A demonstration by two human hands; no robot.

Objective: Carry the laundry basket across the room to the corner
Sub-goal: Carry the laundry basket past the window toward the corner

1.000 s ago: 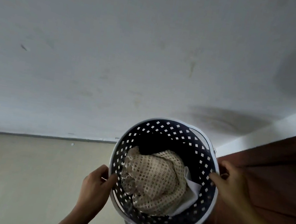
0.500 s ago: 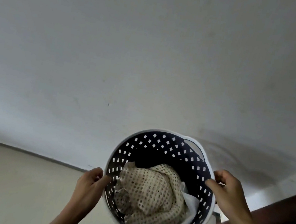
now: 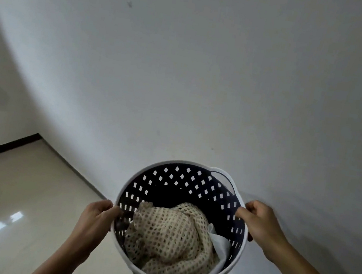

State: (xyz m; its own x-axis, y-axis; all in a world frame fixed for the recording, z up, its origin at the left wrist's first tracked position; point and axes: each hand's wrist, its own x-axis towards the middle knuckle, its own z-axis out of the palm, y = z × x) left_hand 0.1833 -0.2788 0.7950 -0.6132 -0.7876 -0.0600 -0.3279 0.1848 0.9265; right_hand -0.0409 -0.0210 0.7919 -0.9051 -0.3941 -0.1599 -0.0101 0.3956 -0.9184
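Note:
A round dark-blue laundry basket [image 3: 183,179] with a white rim and diamond-shaped holes hangs in the air in front of me, low and centre. Inside lies a cream net-patterned cloth [image 3: 170,236] with a white cloth [image 3: 218,243] tucked at its right. My left hand [image 3: 95,218] grips the rim on the left side, thumb inside. On the right side, my right hand [image 3: 259,221] is closed over the rim. A handle opening shows at the basket's far right edge.
A plain white wall [image 3: 207,82] fills most of the view right behind the basket. It meets a second wall at a corner [image 3: 38,134] at the left, with a dark skirting line. Glossy beige floor tiles [image 3: 14,194] spread out at the lower left.
The view has swung left: the brown wooden door at the right is gone and a room corner has appeared at the left. Both hands keep the same hold on the basket.

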